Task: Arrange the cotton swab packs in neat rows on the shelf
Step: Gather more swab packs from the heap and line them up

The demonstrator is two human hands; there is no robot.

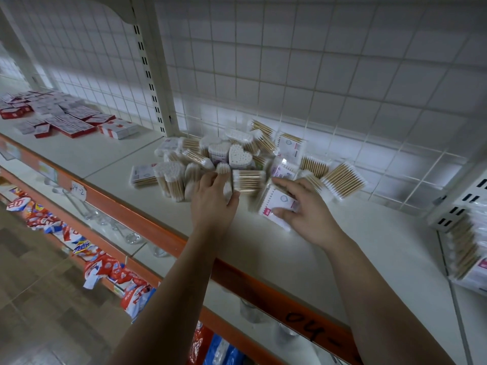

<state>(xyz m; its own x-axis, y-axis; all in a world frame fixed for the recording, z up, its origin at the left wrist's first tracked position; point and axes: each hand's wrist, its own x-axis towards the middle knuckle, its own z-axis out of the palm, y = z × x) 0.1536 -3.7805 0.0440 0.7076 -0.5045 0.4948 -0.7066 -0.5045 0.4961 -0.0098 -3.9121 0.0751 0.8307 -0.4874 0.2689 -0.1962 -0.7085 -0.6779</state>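
Observation:
A loose heap of cotton swab packs lies on the white shelf against the wire-grid back. It mixes flat square packs, round tubs and heart-shaped tubs. My left hand reaches into the front of the heap, with fingers and thumb curled round a small upright swab pack. My right hand grips a flat square pack with a white label at the heap's right front. More flat packs fan out to the right.
An orange shelf edge runs diagonally below my arms. Red and white boxes lie scattered on the shelf's left section. A stacked row of swab packs stands at the far right behind a perforated divider. Snack bags hang lower down.

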